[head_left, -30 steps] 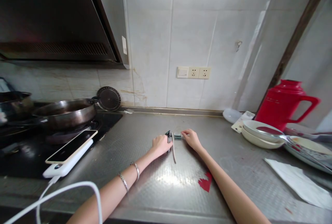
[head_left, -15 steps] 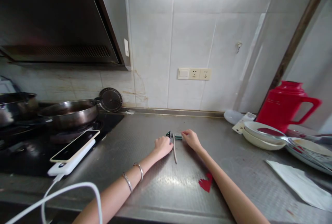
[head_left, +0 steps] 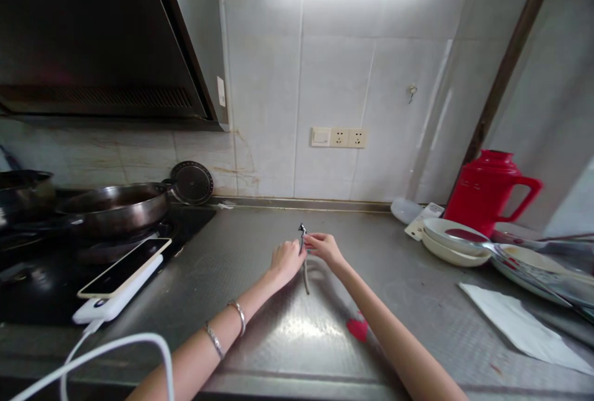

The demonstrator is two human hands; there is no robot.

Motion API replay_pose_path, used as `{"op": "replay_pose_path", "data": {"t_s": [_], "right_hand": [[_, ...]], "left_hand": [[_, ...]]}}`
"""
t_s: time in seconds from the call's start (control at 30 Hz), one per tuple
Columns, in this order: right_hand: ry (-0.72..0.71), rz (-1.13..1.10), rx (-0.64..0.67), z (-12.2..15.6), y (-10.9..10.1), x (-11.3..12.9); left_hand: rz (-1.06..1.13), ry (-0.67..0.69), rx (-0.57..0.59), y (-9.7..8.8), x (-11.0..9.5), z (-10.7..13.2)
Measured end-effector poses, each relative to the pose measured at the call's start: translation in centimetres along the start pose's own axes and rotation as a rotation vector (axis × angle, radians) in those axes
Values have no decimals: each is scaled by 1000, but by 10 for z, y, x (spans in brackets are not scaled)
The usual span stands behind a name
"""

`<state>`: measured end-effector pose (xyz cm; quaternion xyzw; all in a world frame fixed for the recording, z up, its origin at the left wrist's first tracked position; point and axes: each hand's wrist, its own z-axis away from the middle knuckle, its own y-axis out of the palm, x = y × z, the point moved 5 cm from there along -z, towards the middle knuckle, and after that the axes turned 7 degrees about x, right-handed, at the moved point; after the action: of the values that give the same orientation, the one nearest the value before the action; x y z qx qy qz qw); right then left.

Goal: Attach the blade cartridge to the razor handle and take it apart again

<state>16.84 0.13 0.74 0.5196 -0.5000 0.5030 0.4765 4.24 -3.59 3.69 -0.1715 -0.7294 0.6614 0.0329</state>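
In the middle of the metal counter [head_left: 250, 228], my left hand [head_left: 286, 262] is closed round a small dark, shiny piece [head_left: 302, 234] that stands up above its fingers; its kind is too small to make out. A thin grey cord [head_left: 306, 280] hangs below the fingers towards the counter. My right hand [head_left: 327, 248] meets the left from the right side, its fingertips pinched beside the dark piece. What lies between those fingertips is mostly hidden. A red heart-shaped patch [head_left: 357, 329] shows on the counter by my right forearm.
At left, a phone [head_left: 125, 268] lies on a white power bank [head_left: 118, 296] with a white cable, near the stove and a steel pan [head_left: 116, 206]. To the right are a red thermos jug [head_left: 487, 194], stacked bowls [head_left: 455, 255], plates and a white paper [head_left: 524, 327].
My right hand has moved left to meet my left hand. The small greenish piece near it has left the counter spot between the hands. The dark piece and cord are raised; the view shifted slightly.
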Motion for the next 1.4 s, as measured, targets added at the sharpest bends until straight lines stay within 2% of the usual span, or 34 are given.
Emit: {"op": "replay_pose_path", "data": {"t_s": [0.13, 0.2, 0.27, 0.37, 0.6, 0.73, 0.93, 1.13, 1.4], "right_hand": [[39, -94, -35, 8, 2, 5], [25, -69, -44, 8, -3, 7], [10, 49, -80, 7, -17, 8], [16, 288, -182, 4, -53, 11], [62, 672, -424, 21, -161, 11], [116, 862, -489, 33, -196, 4], [180, 1032, -476, 34, -209, -6], [213, 1120, -433, 32, -206, -7], [204, 1130, -420, 35, -202, 0]], "left_hand": [[-19, 46, -34, -4, -14, 5], [-11, 69, -42, -7, -18, 6], [6, 91, -42, -9, -21, 8], [1, 96, -30, -9, -21, 9], [-59, 18, 119, 10, -4, 2], [-42, -14, 167, 17, -2, -6], [-47, -19, 214, 23, -13, -5], [-109, -3, 182, 27, -22, -3], [-96, -9, 175, 31, -20, -2]]}}
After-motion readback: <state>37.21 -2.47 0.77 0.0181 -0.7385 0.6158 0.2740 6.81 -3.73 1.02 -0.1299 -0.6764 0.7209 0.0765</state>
